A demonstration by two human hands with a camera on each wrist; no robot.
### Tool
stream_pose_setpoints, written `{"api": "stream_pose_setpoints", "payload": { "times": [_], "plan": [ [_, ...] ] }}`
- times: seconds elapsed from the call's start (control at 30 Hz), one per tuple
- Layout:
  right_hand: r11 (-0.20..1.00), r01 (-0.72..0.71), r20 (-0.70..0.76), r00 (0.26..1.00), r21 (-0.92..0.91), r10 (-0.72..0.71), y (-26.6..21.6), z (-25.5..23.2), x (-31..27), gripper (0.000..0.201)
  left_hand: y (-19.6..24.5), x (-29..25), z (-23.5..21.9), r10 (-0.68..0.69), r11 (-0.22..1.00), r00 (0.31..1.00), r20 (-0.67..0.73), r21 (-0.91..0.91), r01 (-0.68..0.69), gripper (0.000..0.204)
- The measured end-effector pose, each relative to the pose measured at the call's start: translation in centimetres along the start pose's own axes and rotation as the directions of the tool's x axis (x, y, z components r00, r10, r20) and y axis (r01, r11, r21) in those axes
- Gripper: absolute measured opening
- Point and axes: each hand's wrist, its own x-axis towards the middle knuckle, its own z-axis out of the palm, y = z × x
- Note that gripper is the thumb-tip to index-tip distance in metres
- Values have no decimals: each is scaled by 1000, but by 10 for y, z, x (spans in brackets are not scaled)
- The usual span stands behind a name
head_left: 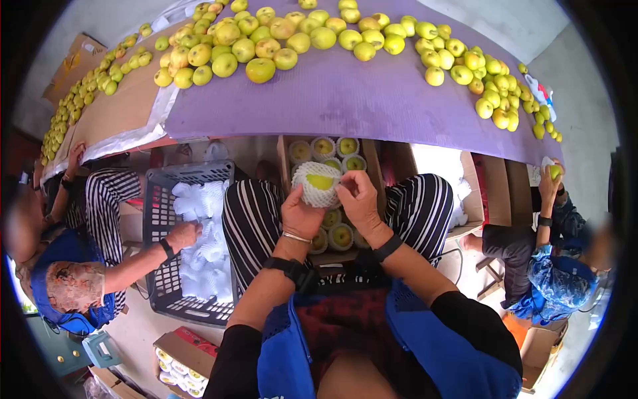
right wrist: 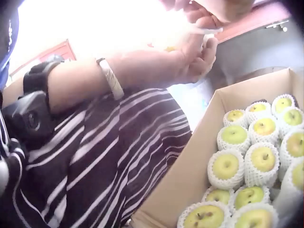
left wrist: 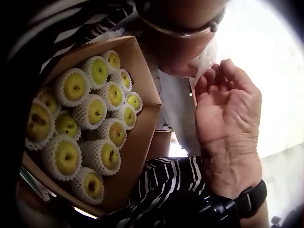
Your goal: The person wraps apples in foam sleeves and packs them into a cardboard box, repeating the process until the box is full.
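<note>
An apple in a white foam net (head_left: 318,183) is held above the open carton, its green skin showing through the net's opening. My left hand (head_left: 302,216) grips it from below and the left side. On its right, my right hand (head_left: 361,203) pinches the net's edge between thumb and fingers. In the left wrist view the left hand (left wrist: 228,109) shows its palm with curled fingers, and the net is only partly visible. The carton (right wrist: 190,175) below holds several netted apples (right wrist: 263,158) standing upright.
A purple table (head_left: 332,106) bears many loose apples (head_left: 259,70). Left of my legs stands a black crate (head_left: 159,266) of white foam nets (head_left: 206,253), with another person's hand (head_left: 184,235) over it. A person at the right holds an apple (head_left: 554,171).
</note>
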Motion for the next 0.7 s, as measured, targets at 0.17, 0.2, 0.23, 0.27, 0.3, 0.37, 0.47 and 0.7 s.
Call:
{"api": "stream_pose_setpoints", "payload": {
  "times": [0.17,0.2,0.23,0.27,0.3,0.37,0.47,0.7],
  "plan": [
    [789,379,-111,868,-484,-485,-22,-4,9,31,-2,-3,-2,-2,989,1000,-3,147,2,43],
    [785,382,-109,866,-487,-488,-22,-5,10,31,-3,-2,1,-2,990,1000,1,144,1,43],
    [768,393,-57,873,-505,-485,-22,-6,10,32,-3,-3,5,-6,985,1000,-19,175,9,41],
    [756,398,-8,882,-519,-471,-22,-5,8,33,-3,-6,7,-11,978,999,-50,207,21,40],
    [759,393,-10,885,-519,-465,-23,-4,6,33,-4,-8,6,-14,978,998,-55,207,26,40],
    [723,421,36,875,-547,-483,-23,-3,4,28,-6,-9,5,-5,945,996,-86,324,33,40],
    [720,427,58,877,-547,-476,-16,-5,7,18,-7,-11,9,-12,922,996,-92,383,46,39],
    [957,-190,-110,970,217,217,24,-14,22,13,-4,-7,10,-40,905,999,-17,424,43,40]
  ]
}}
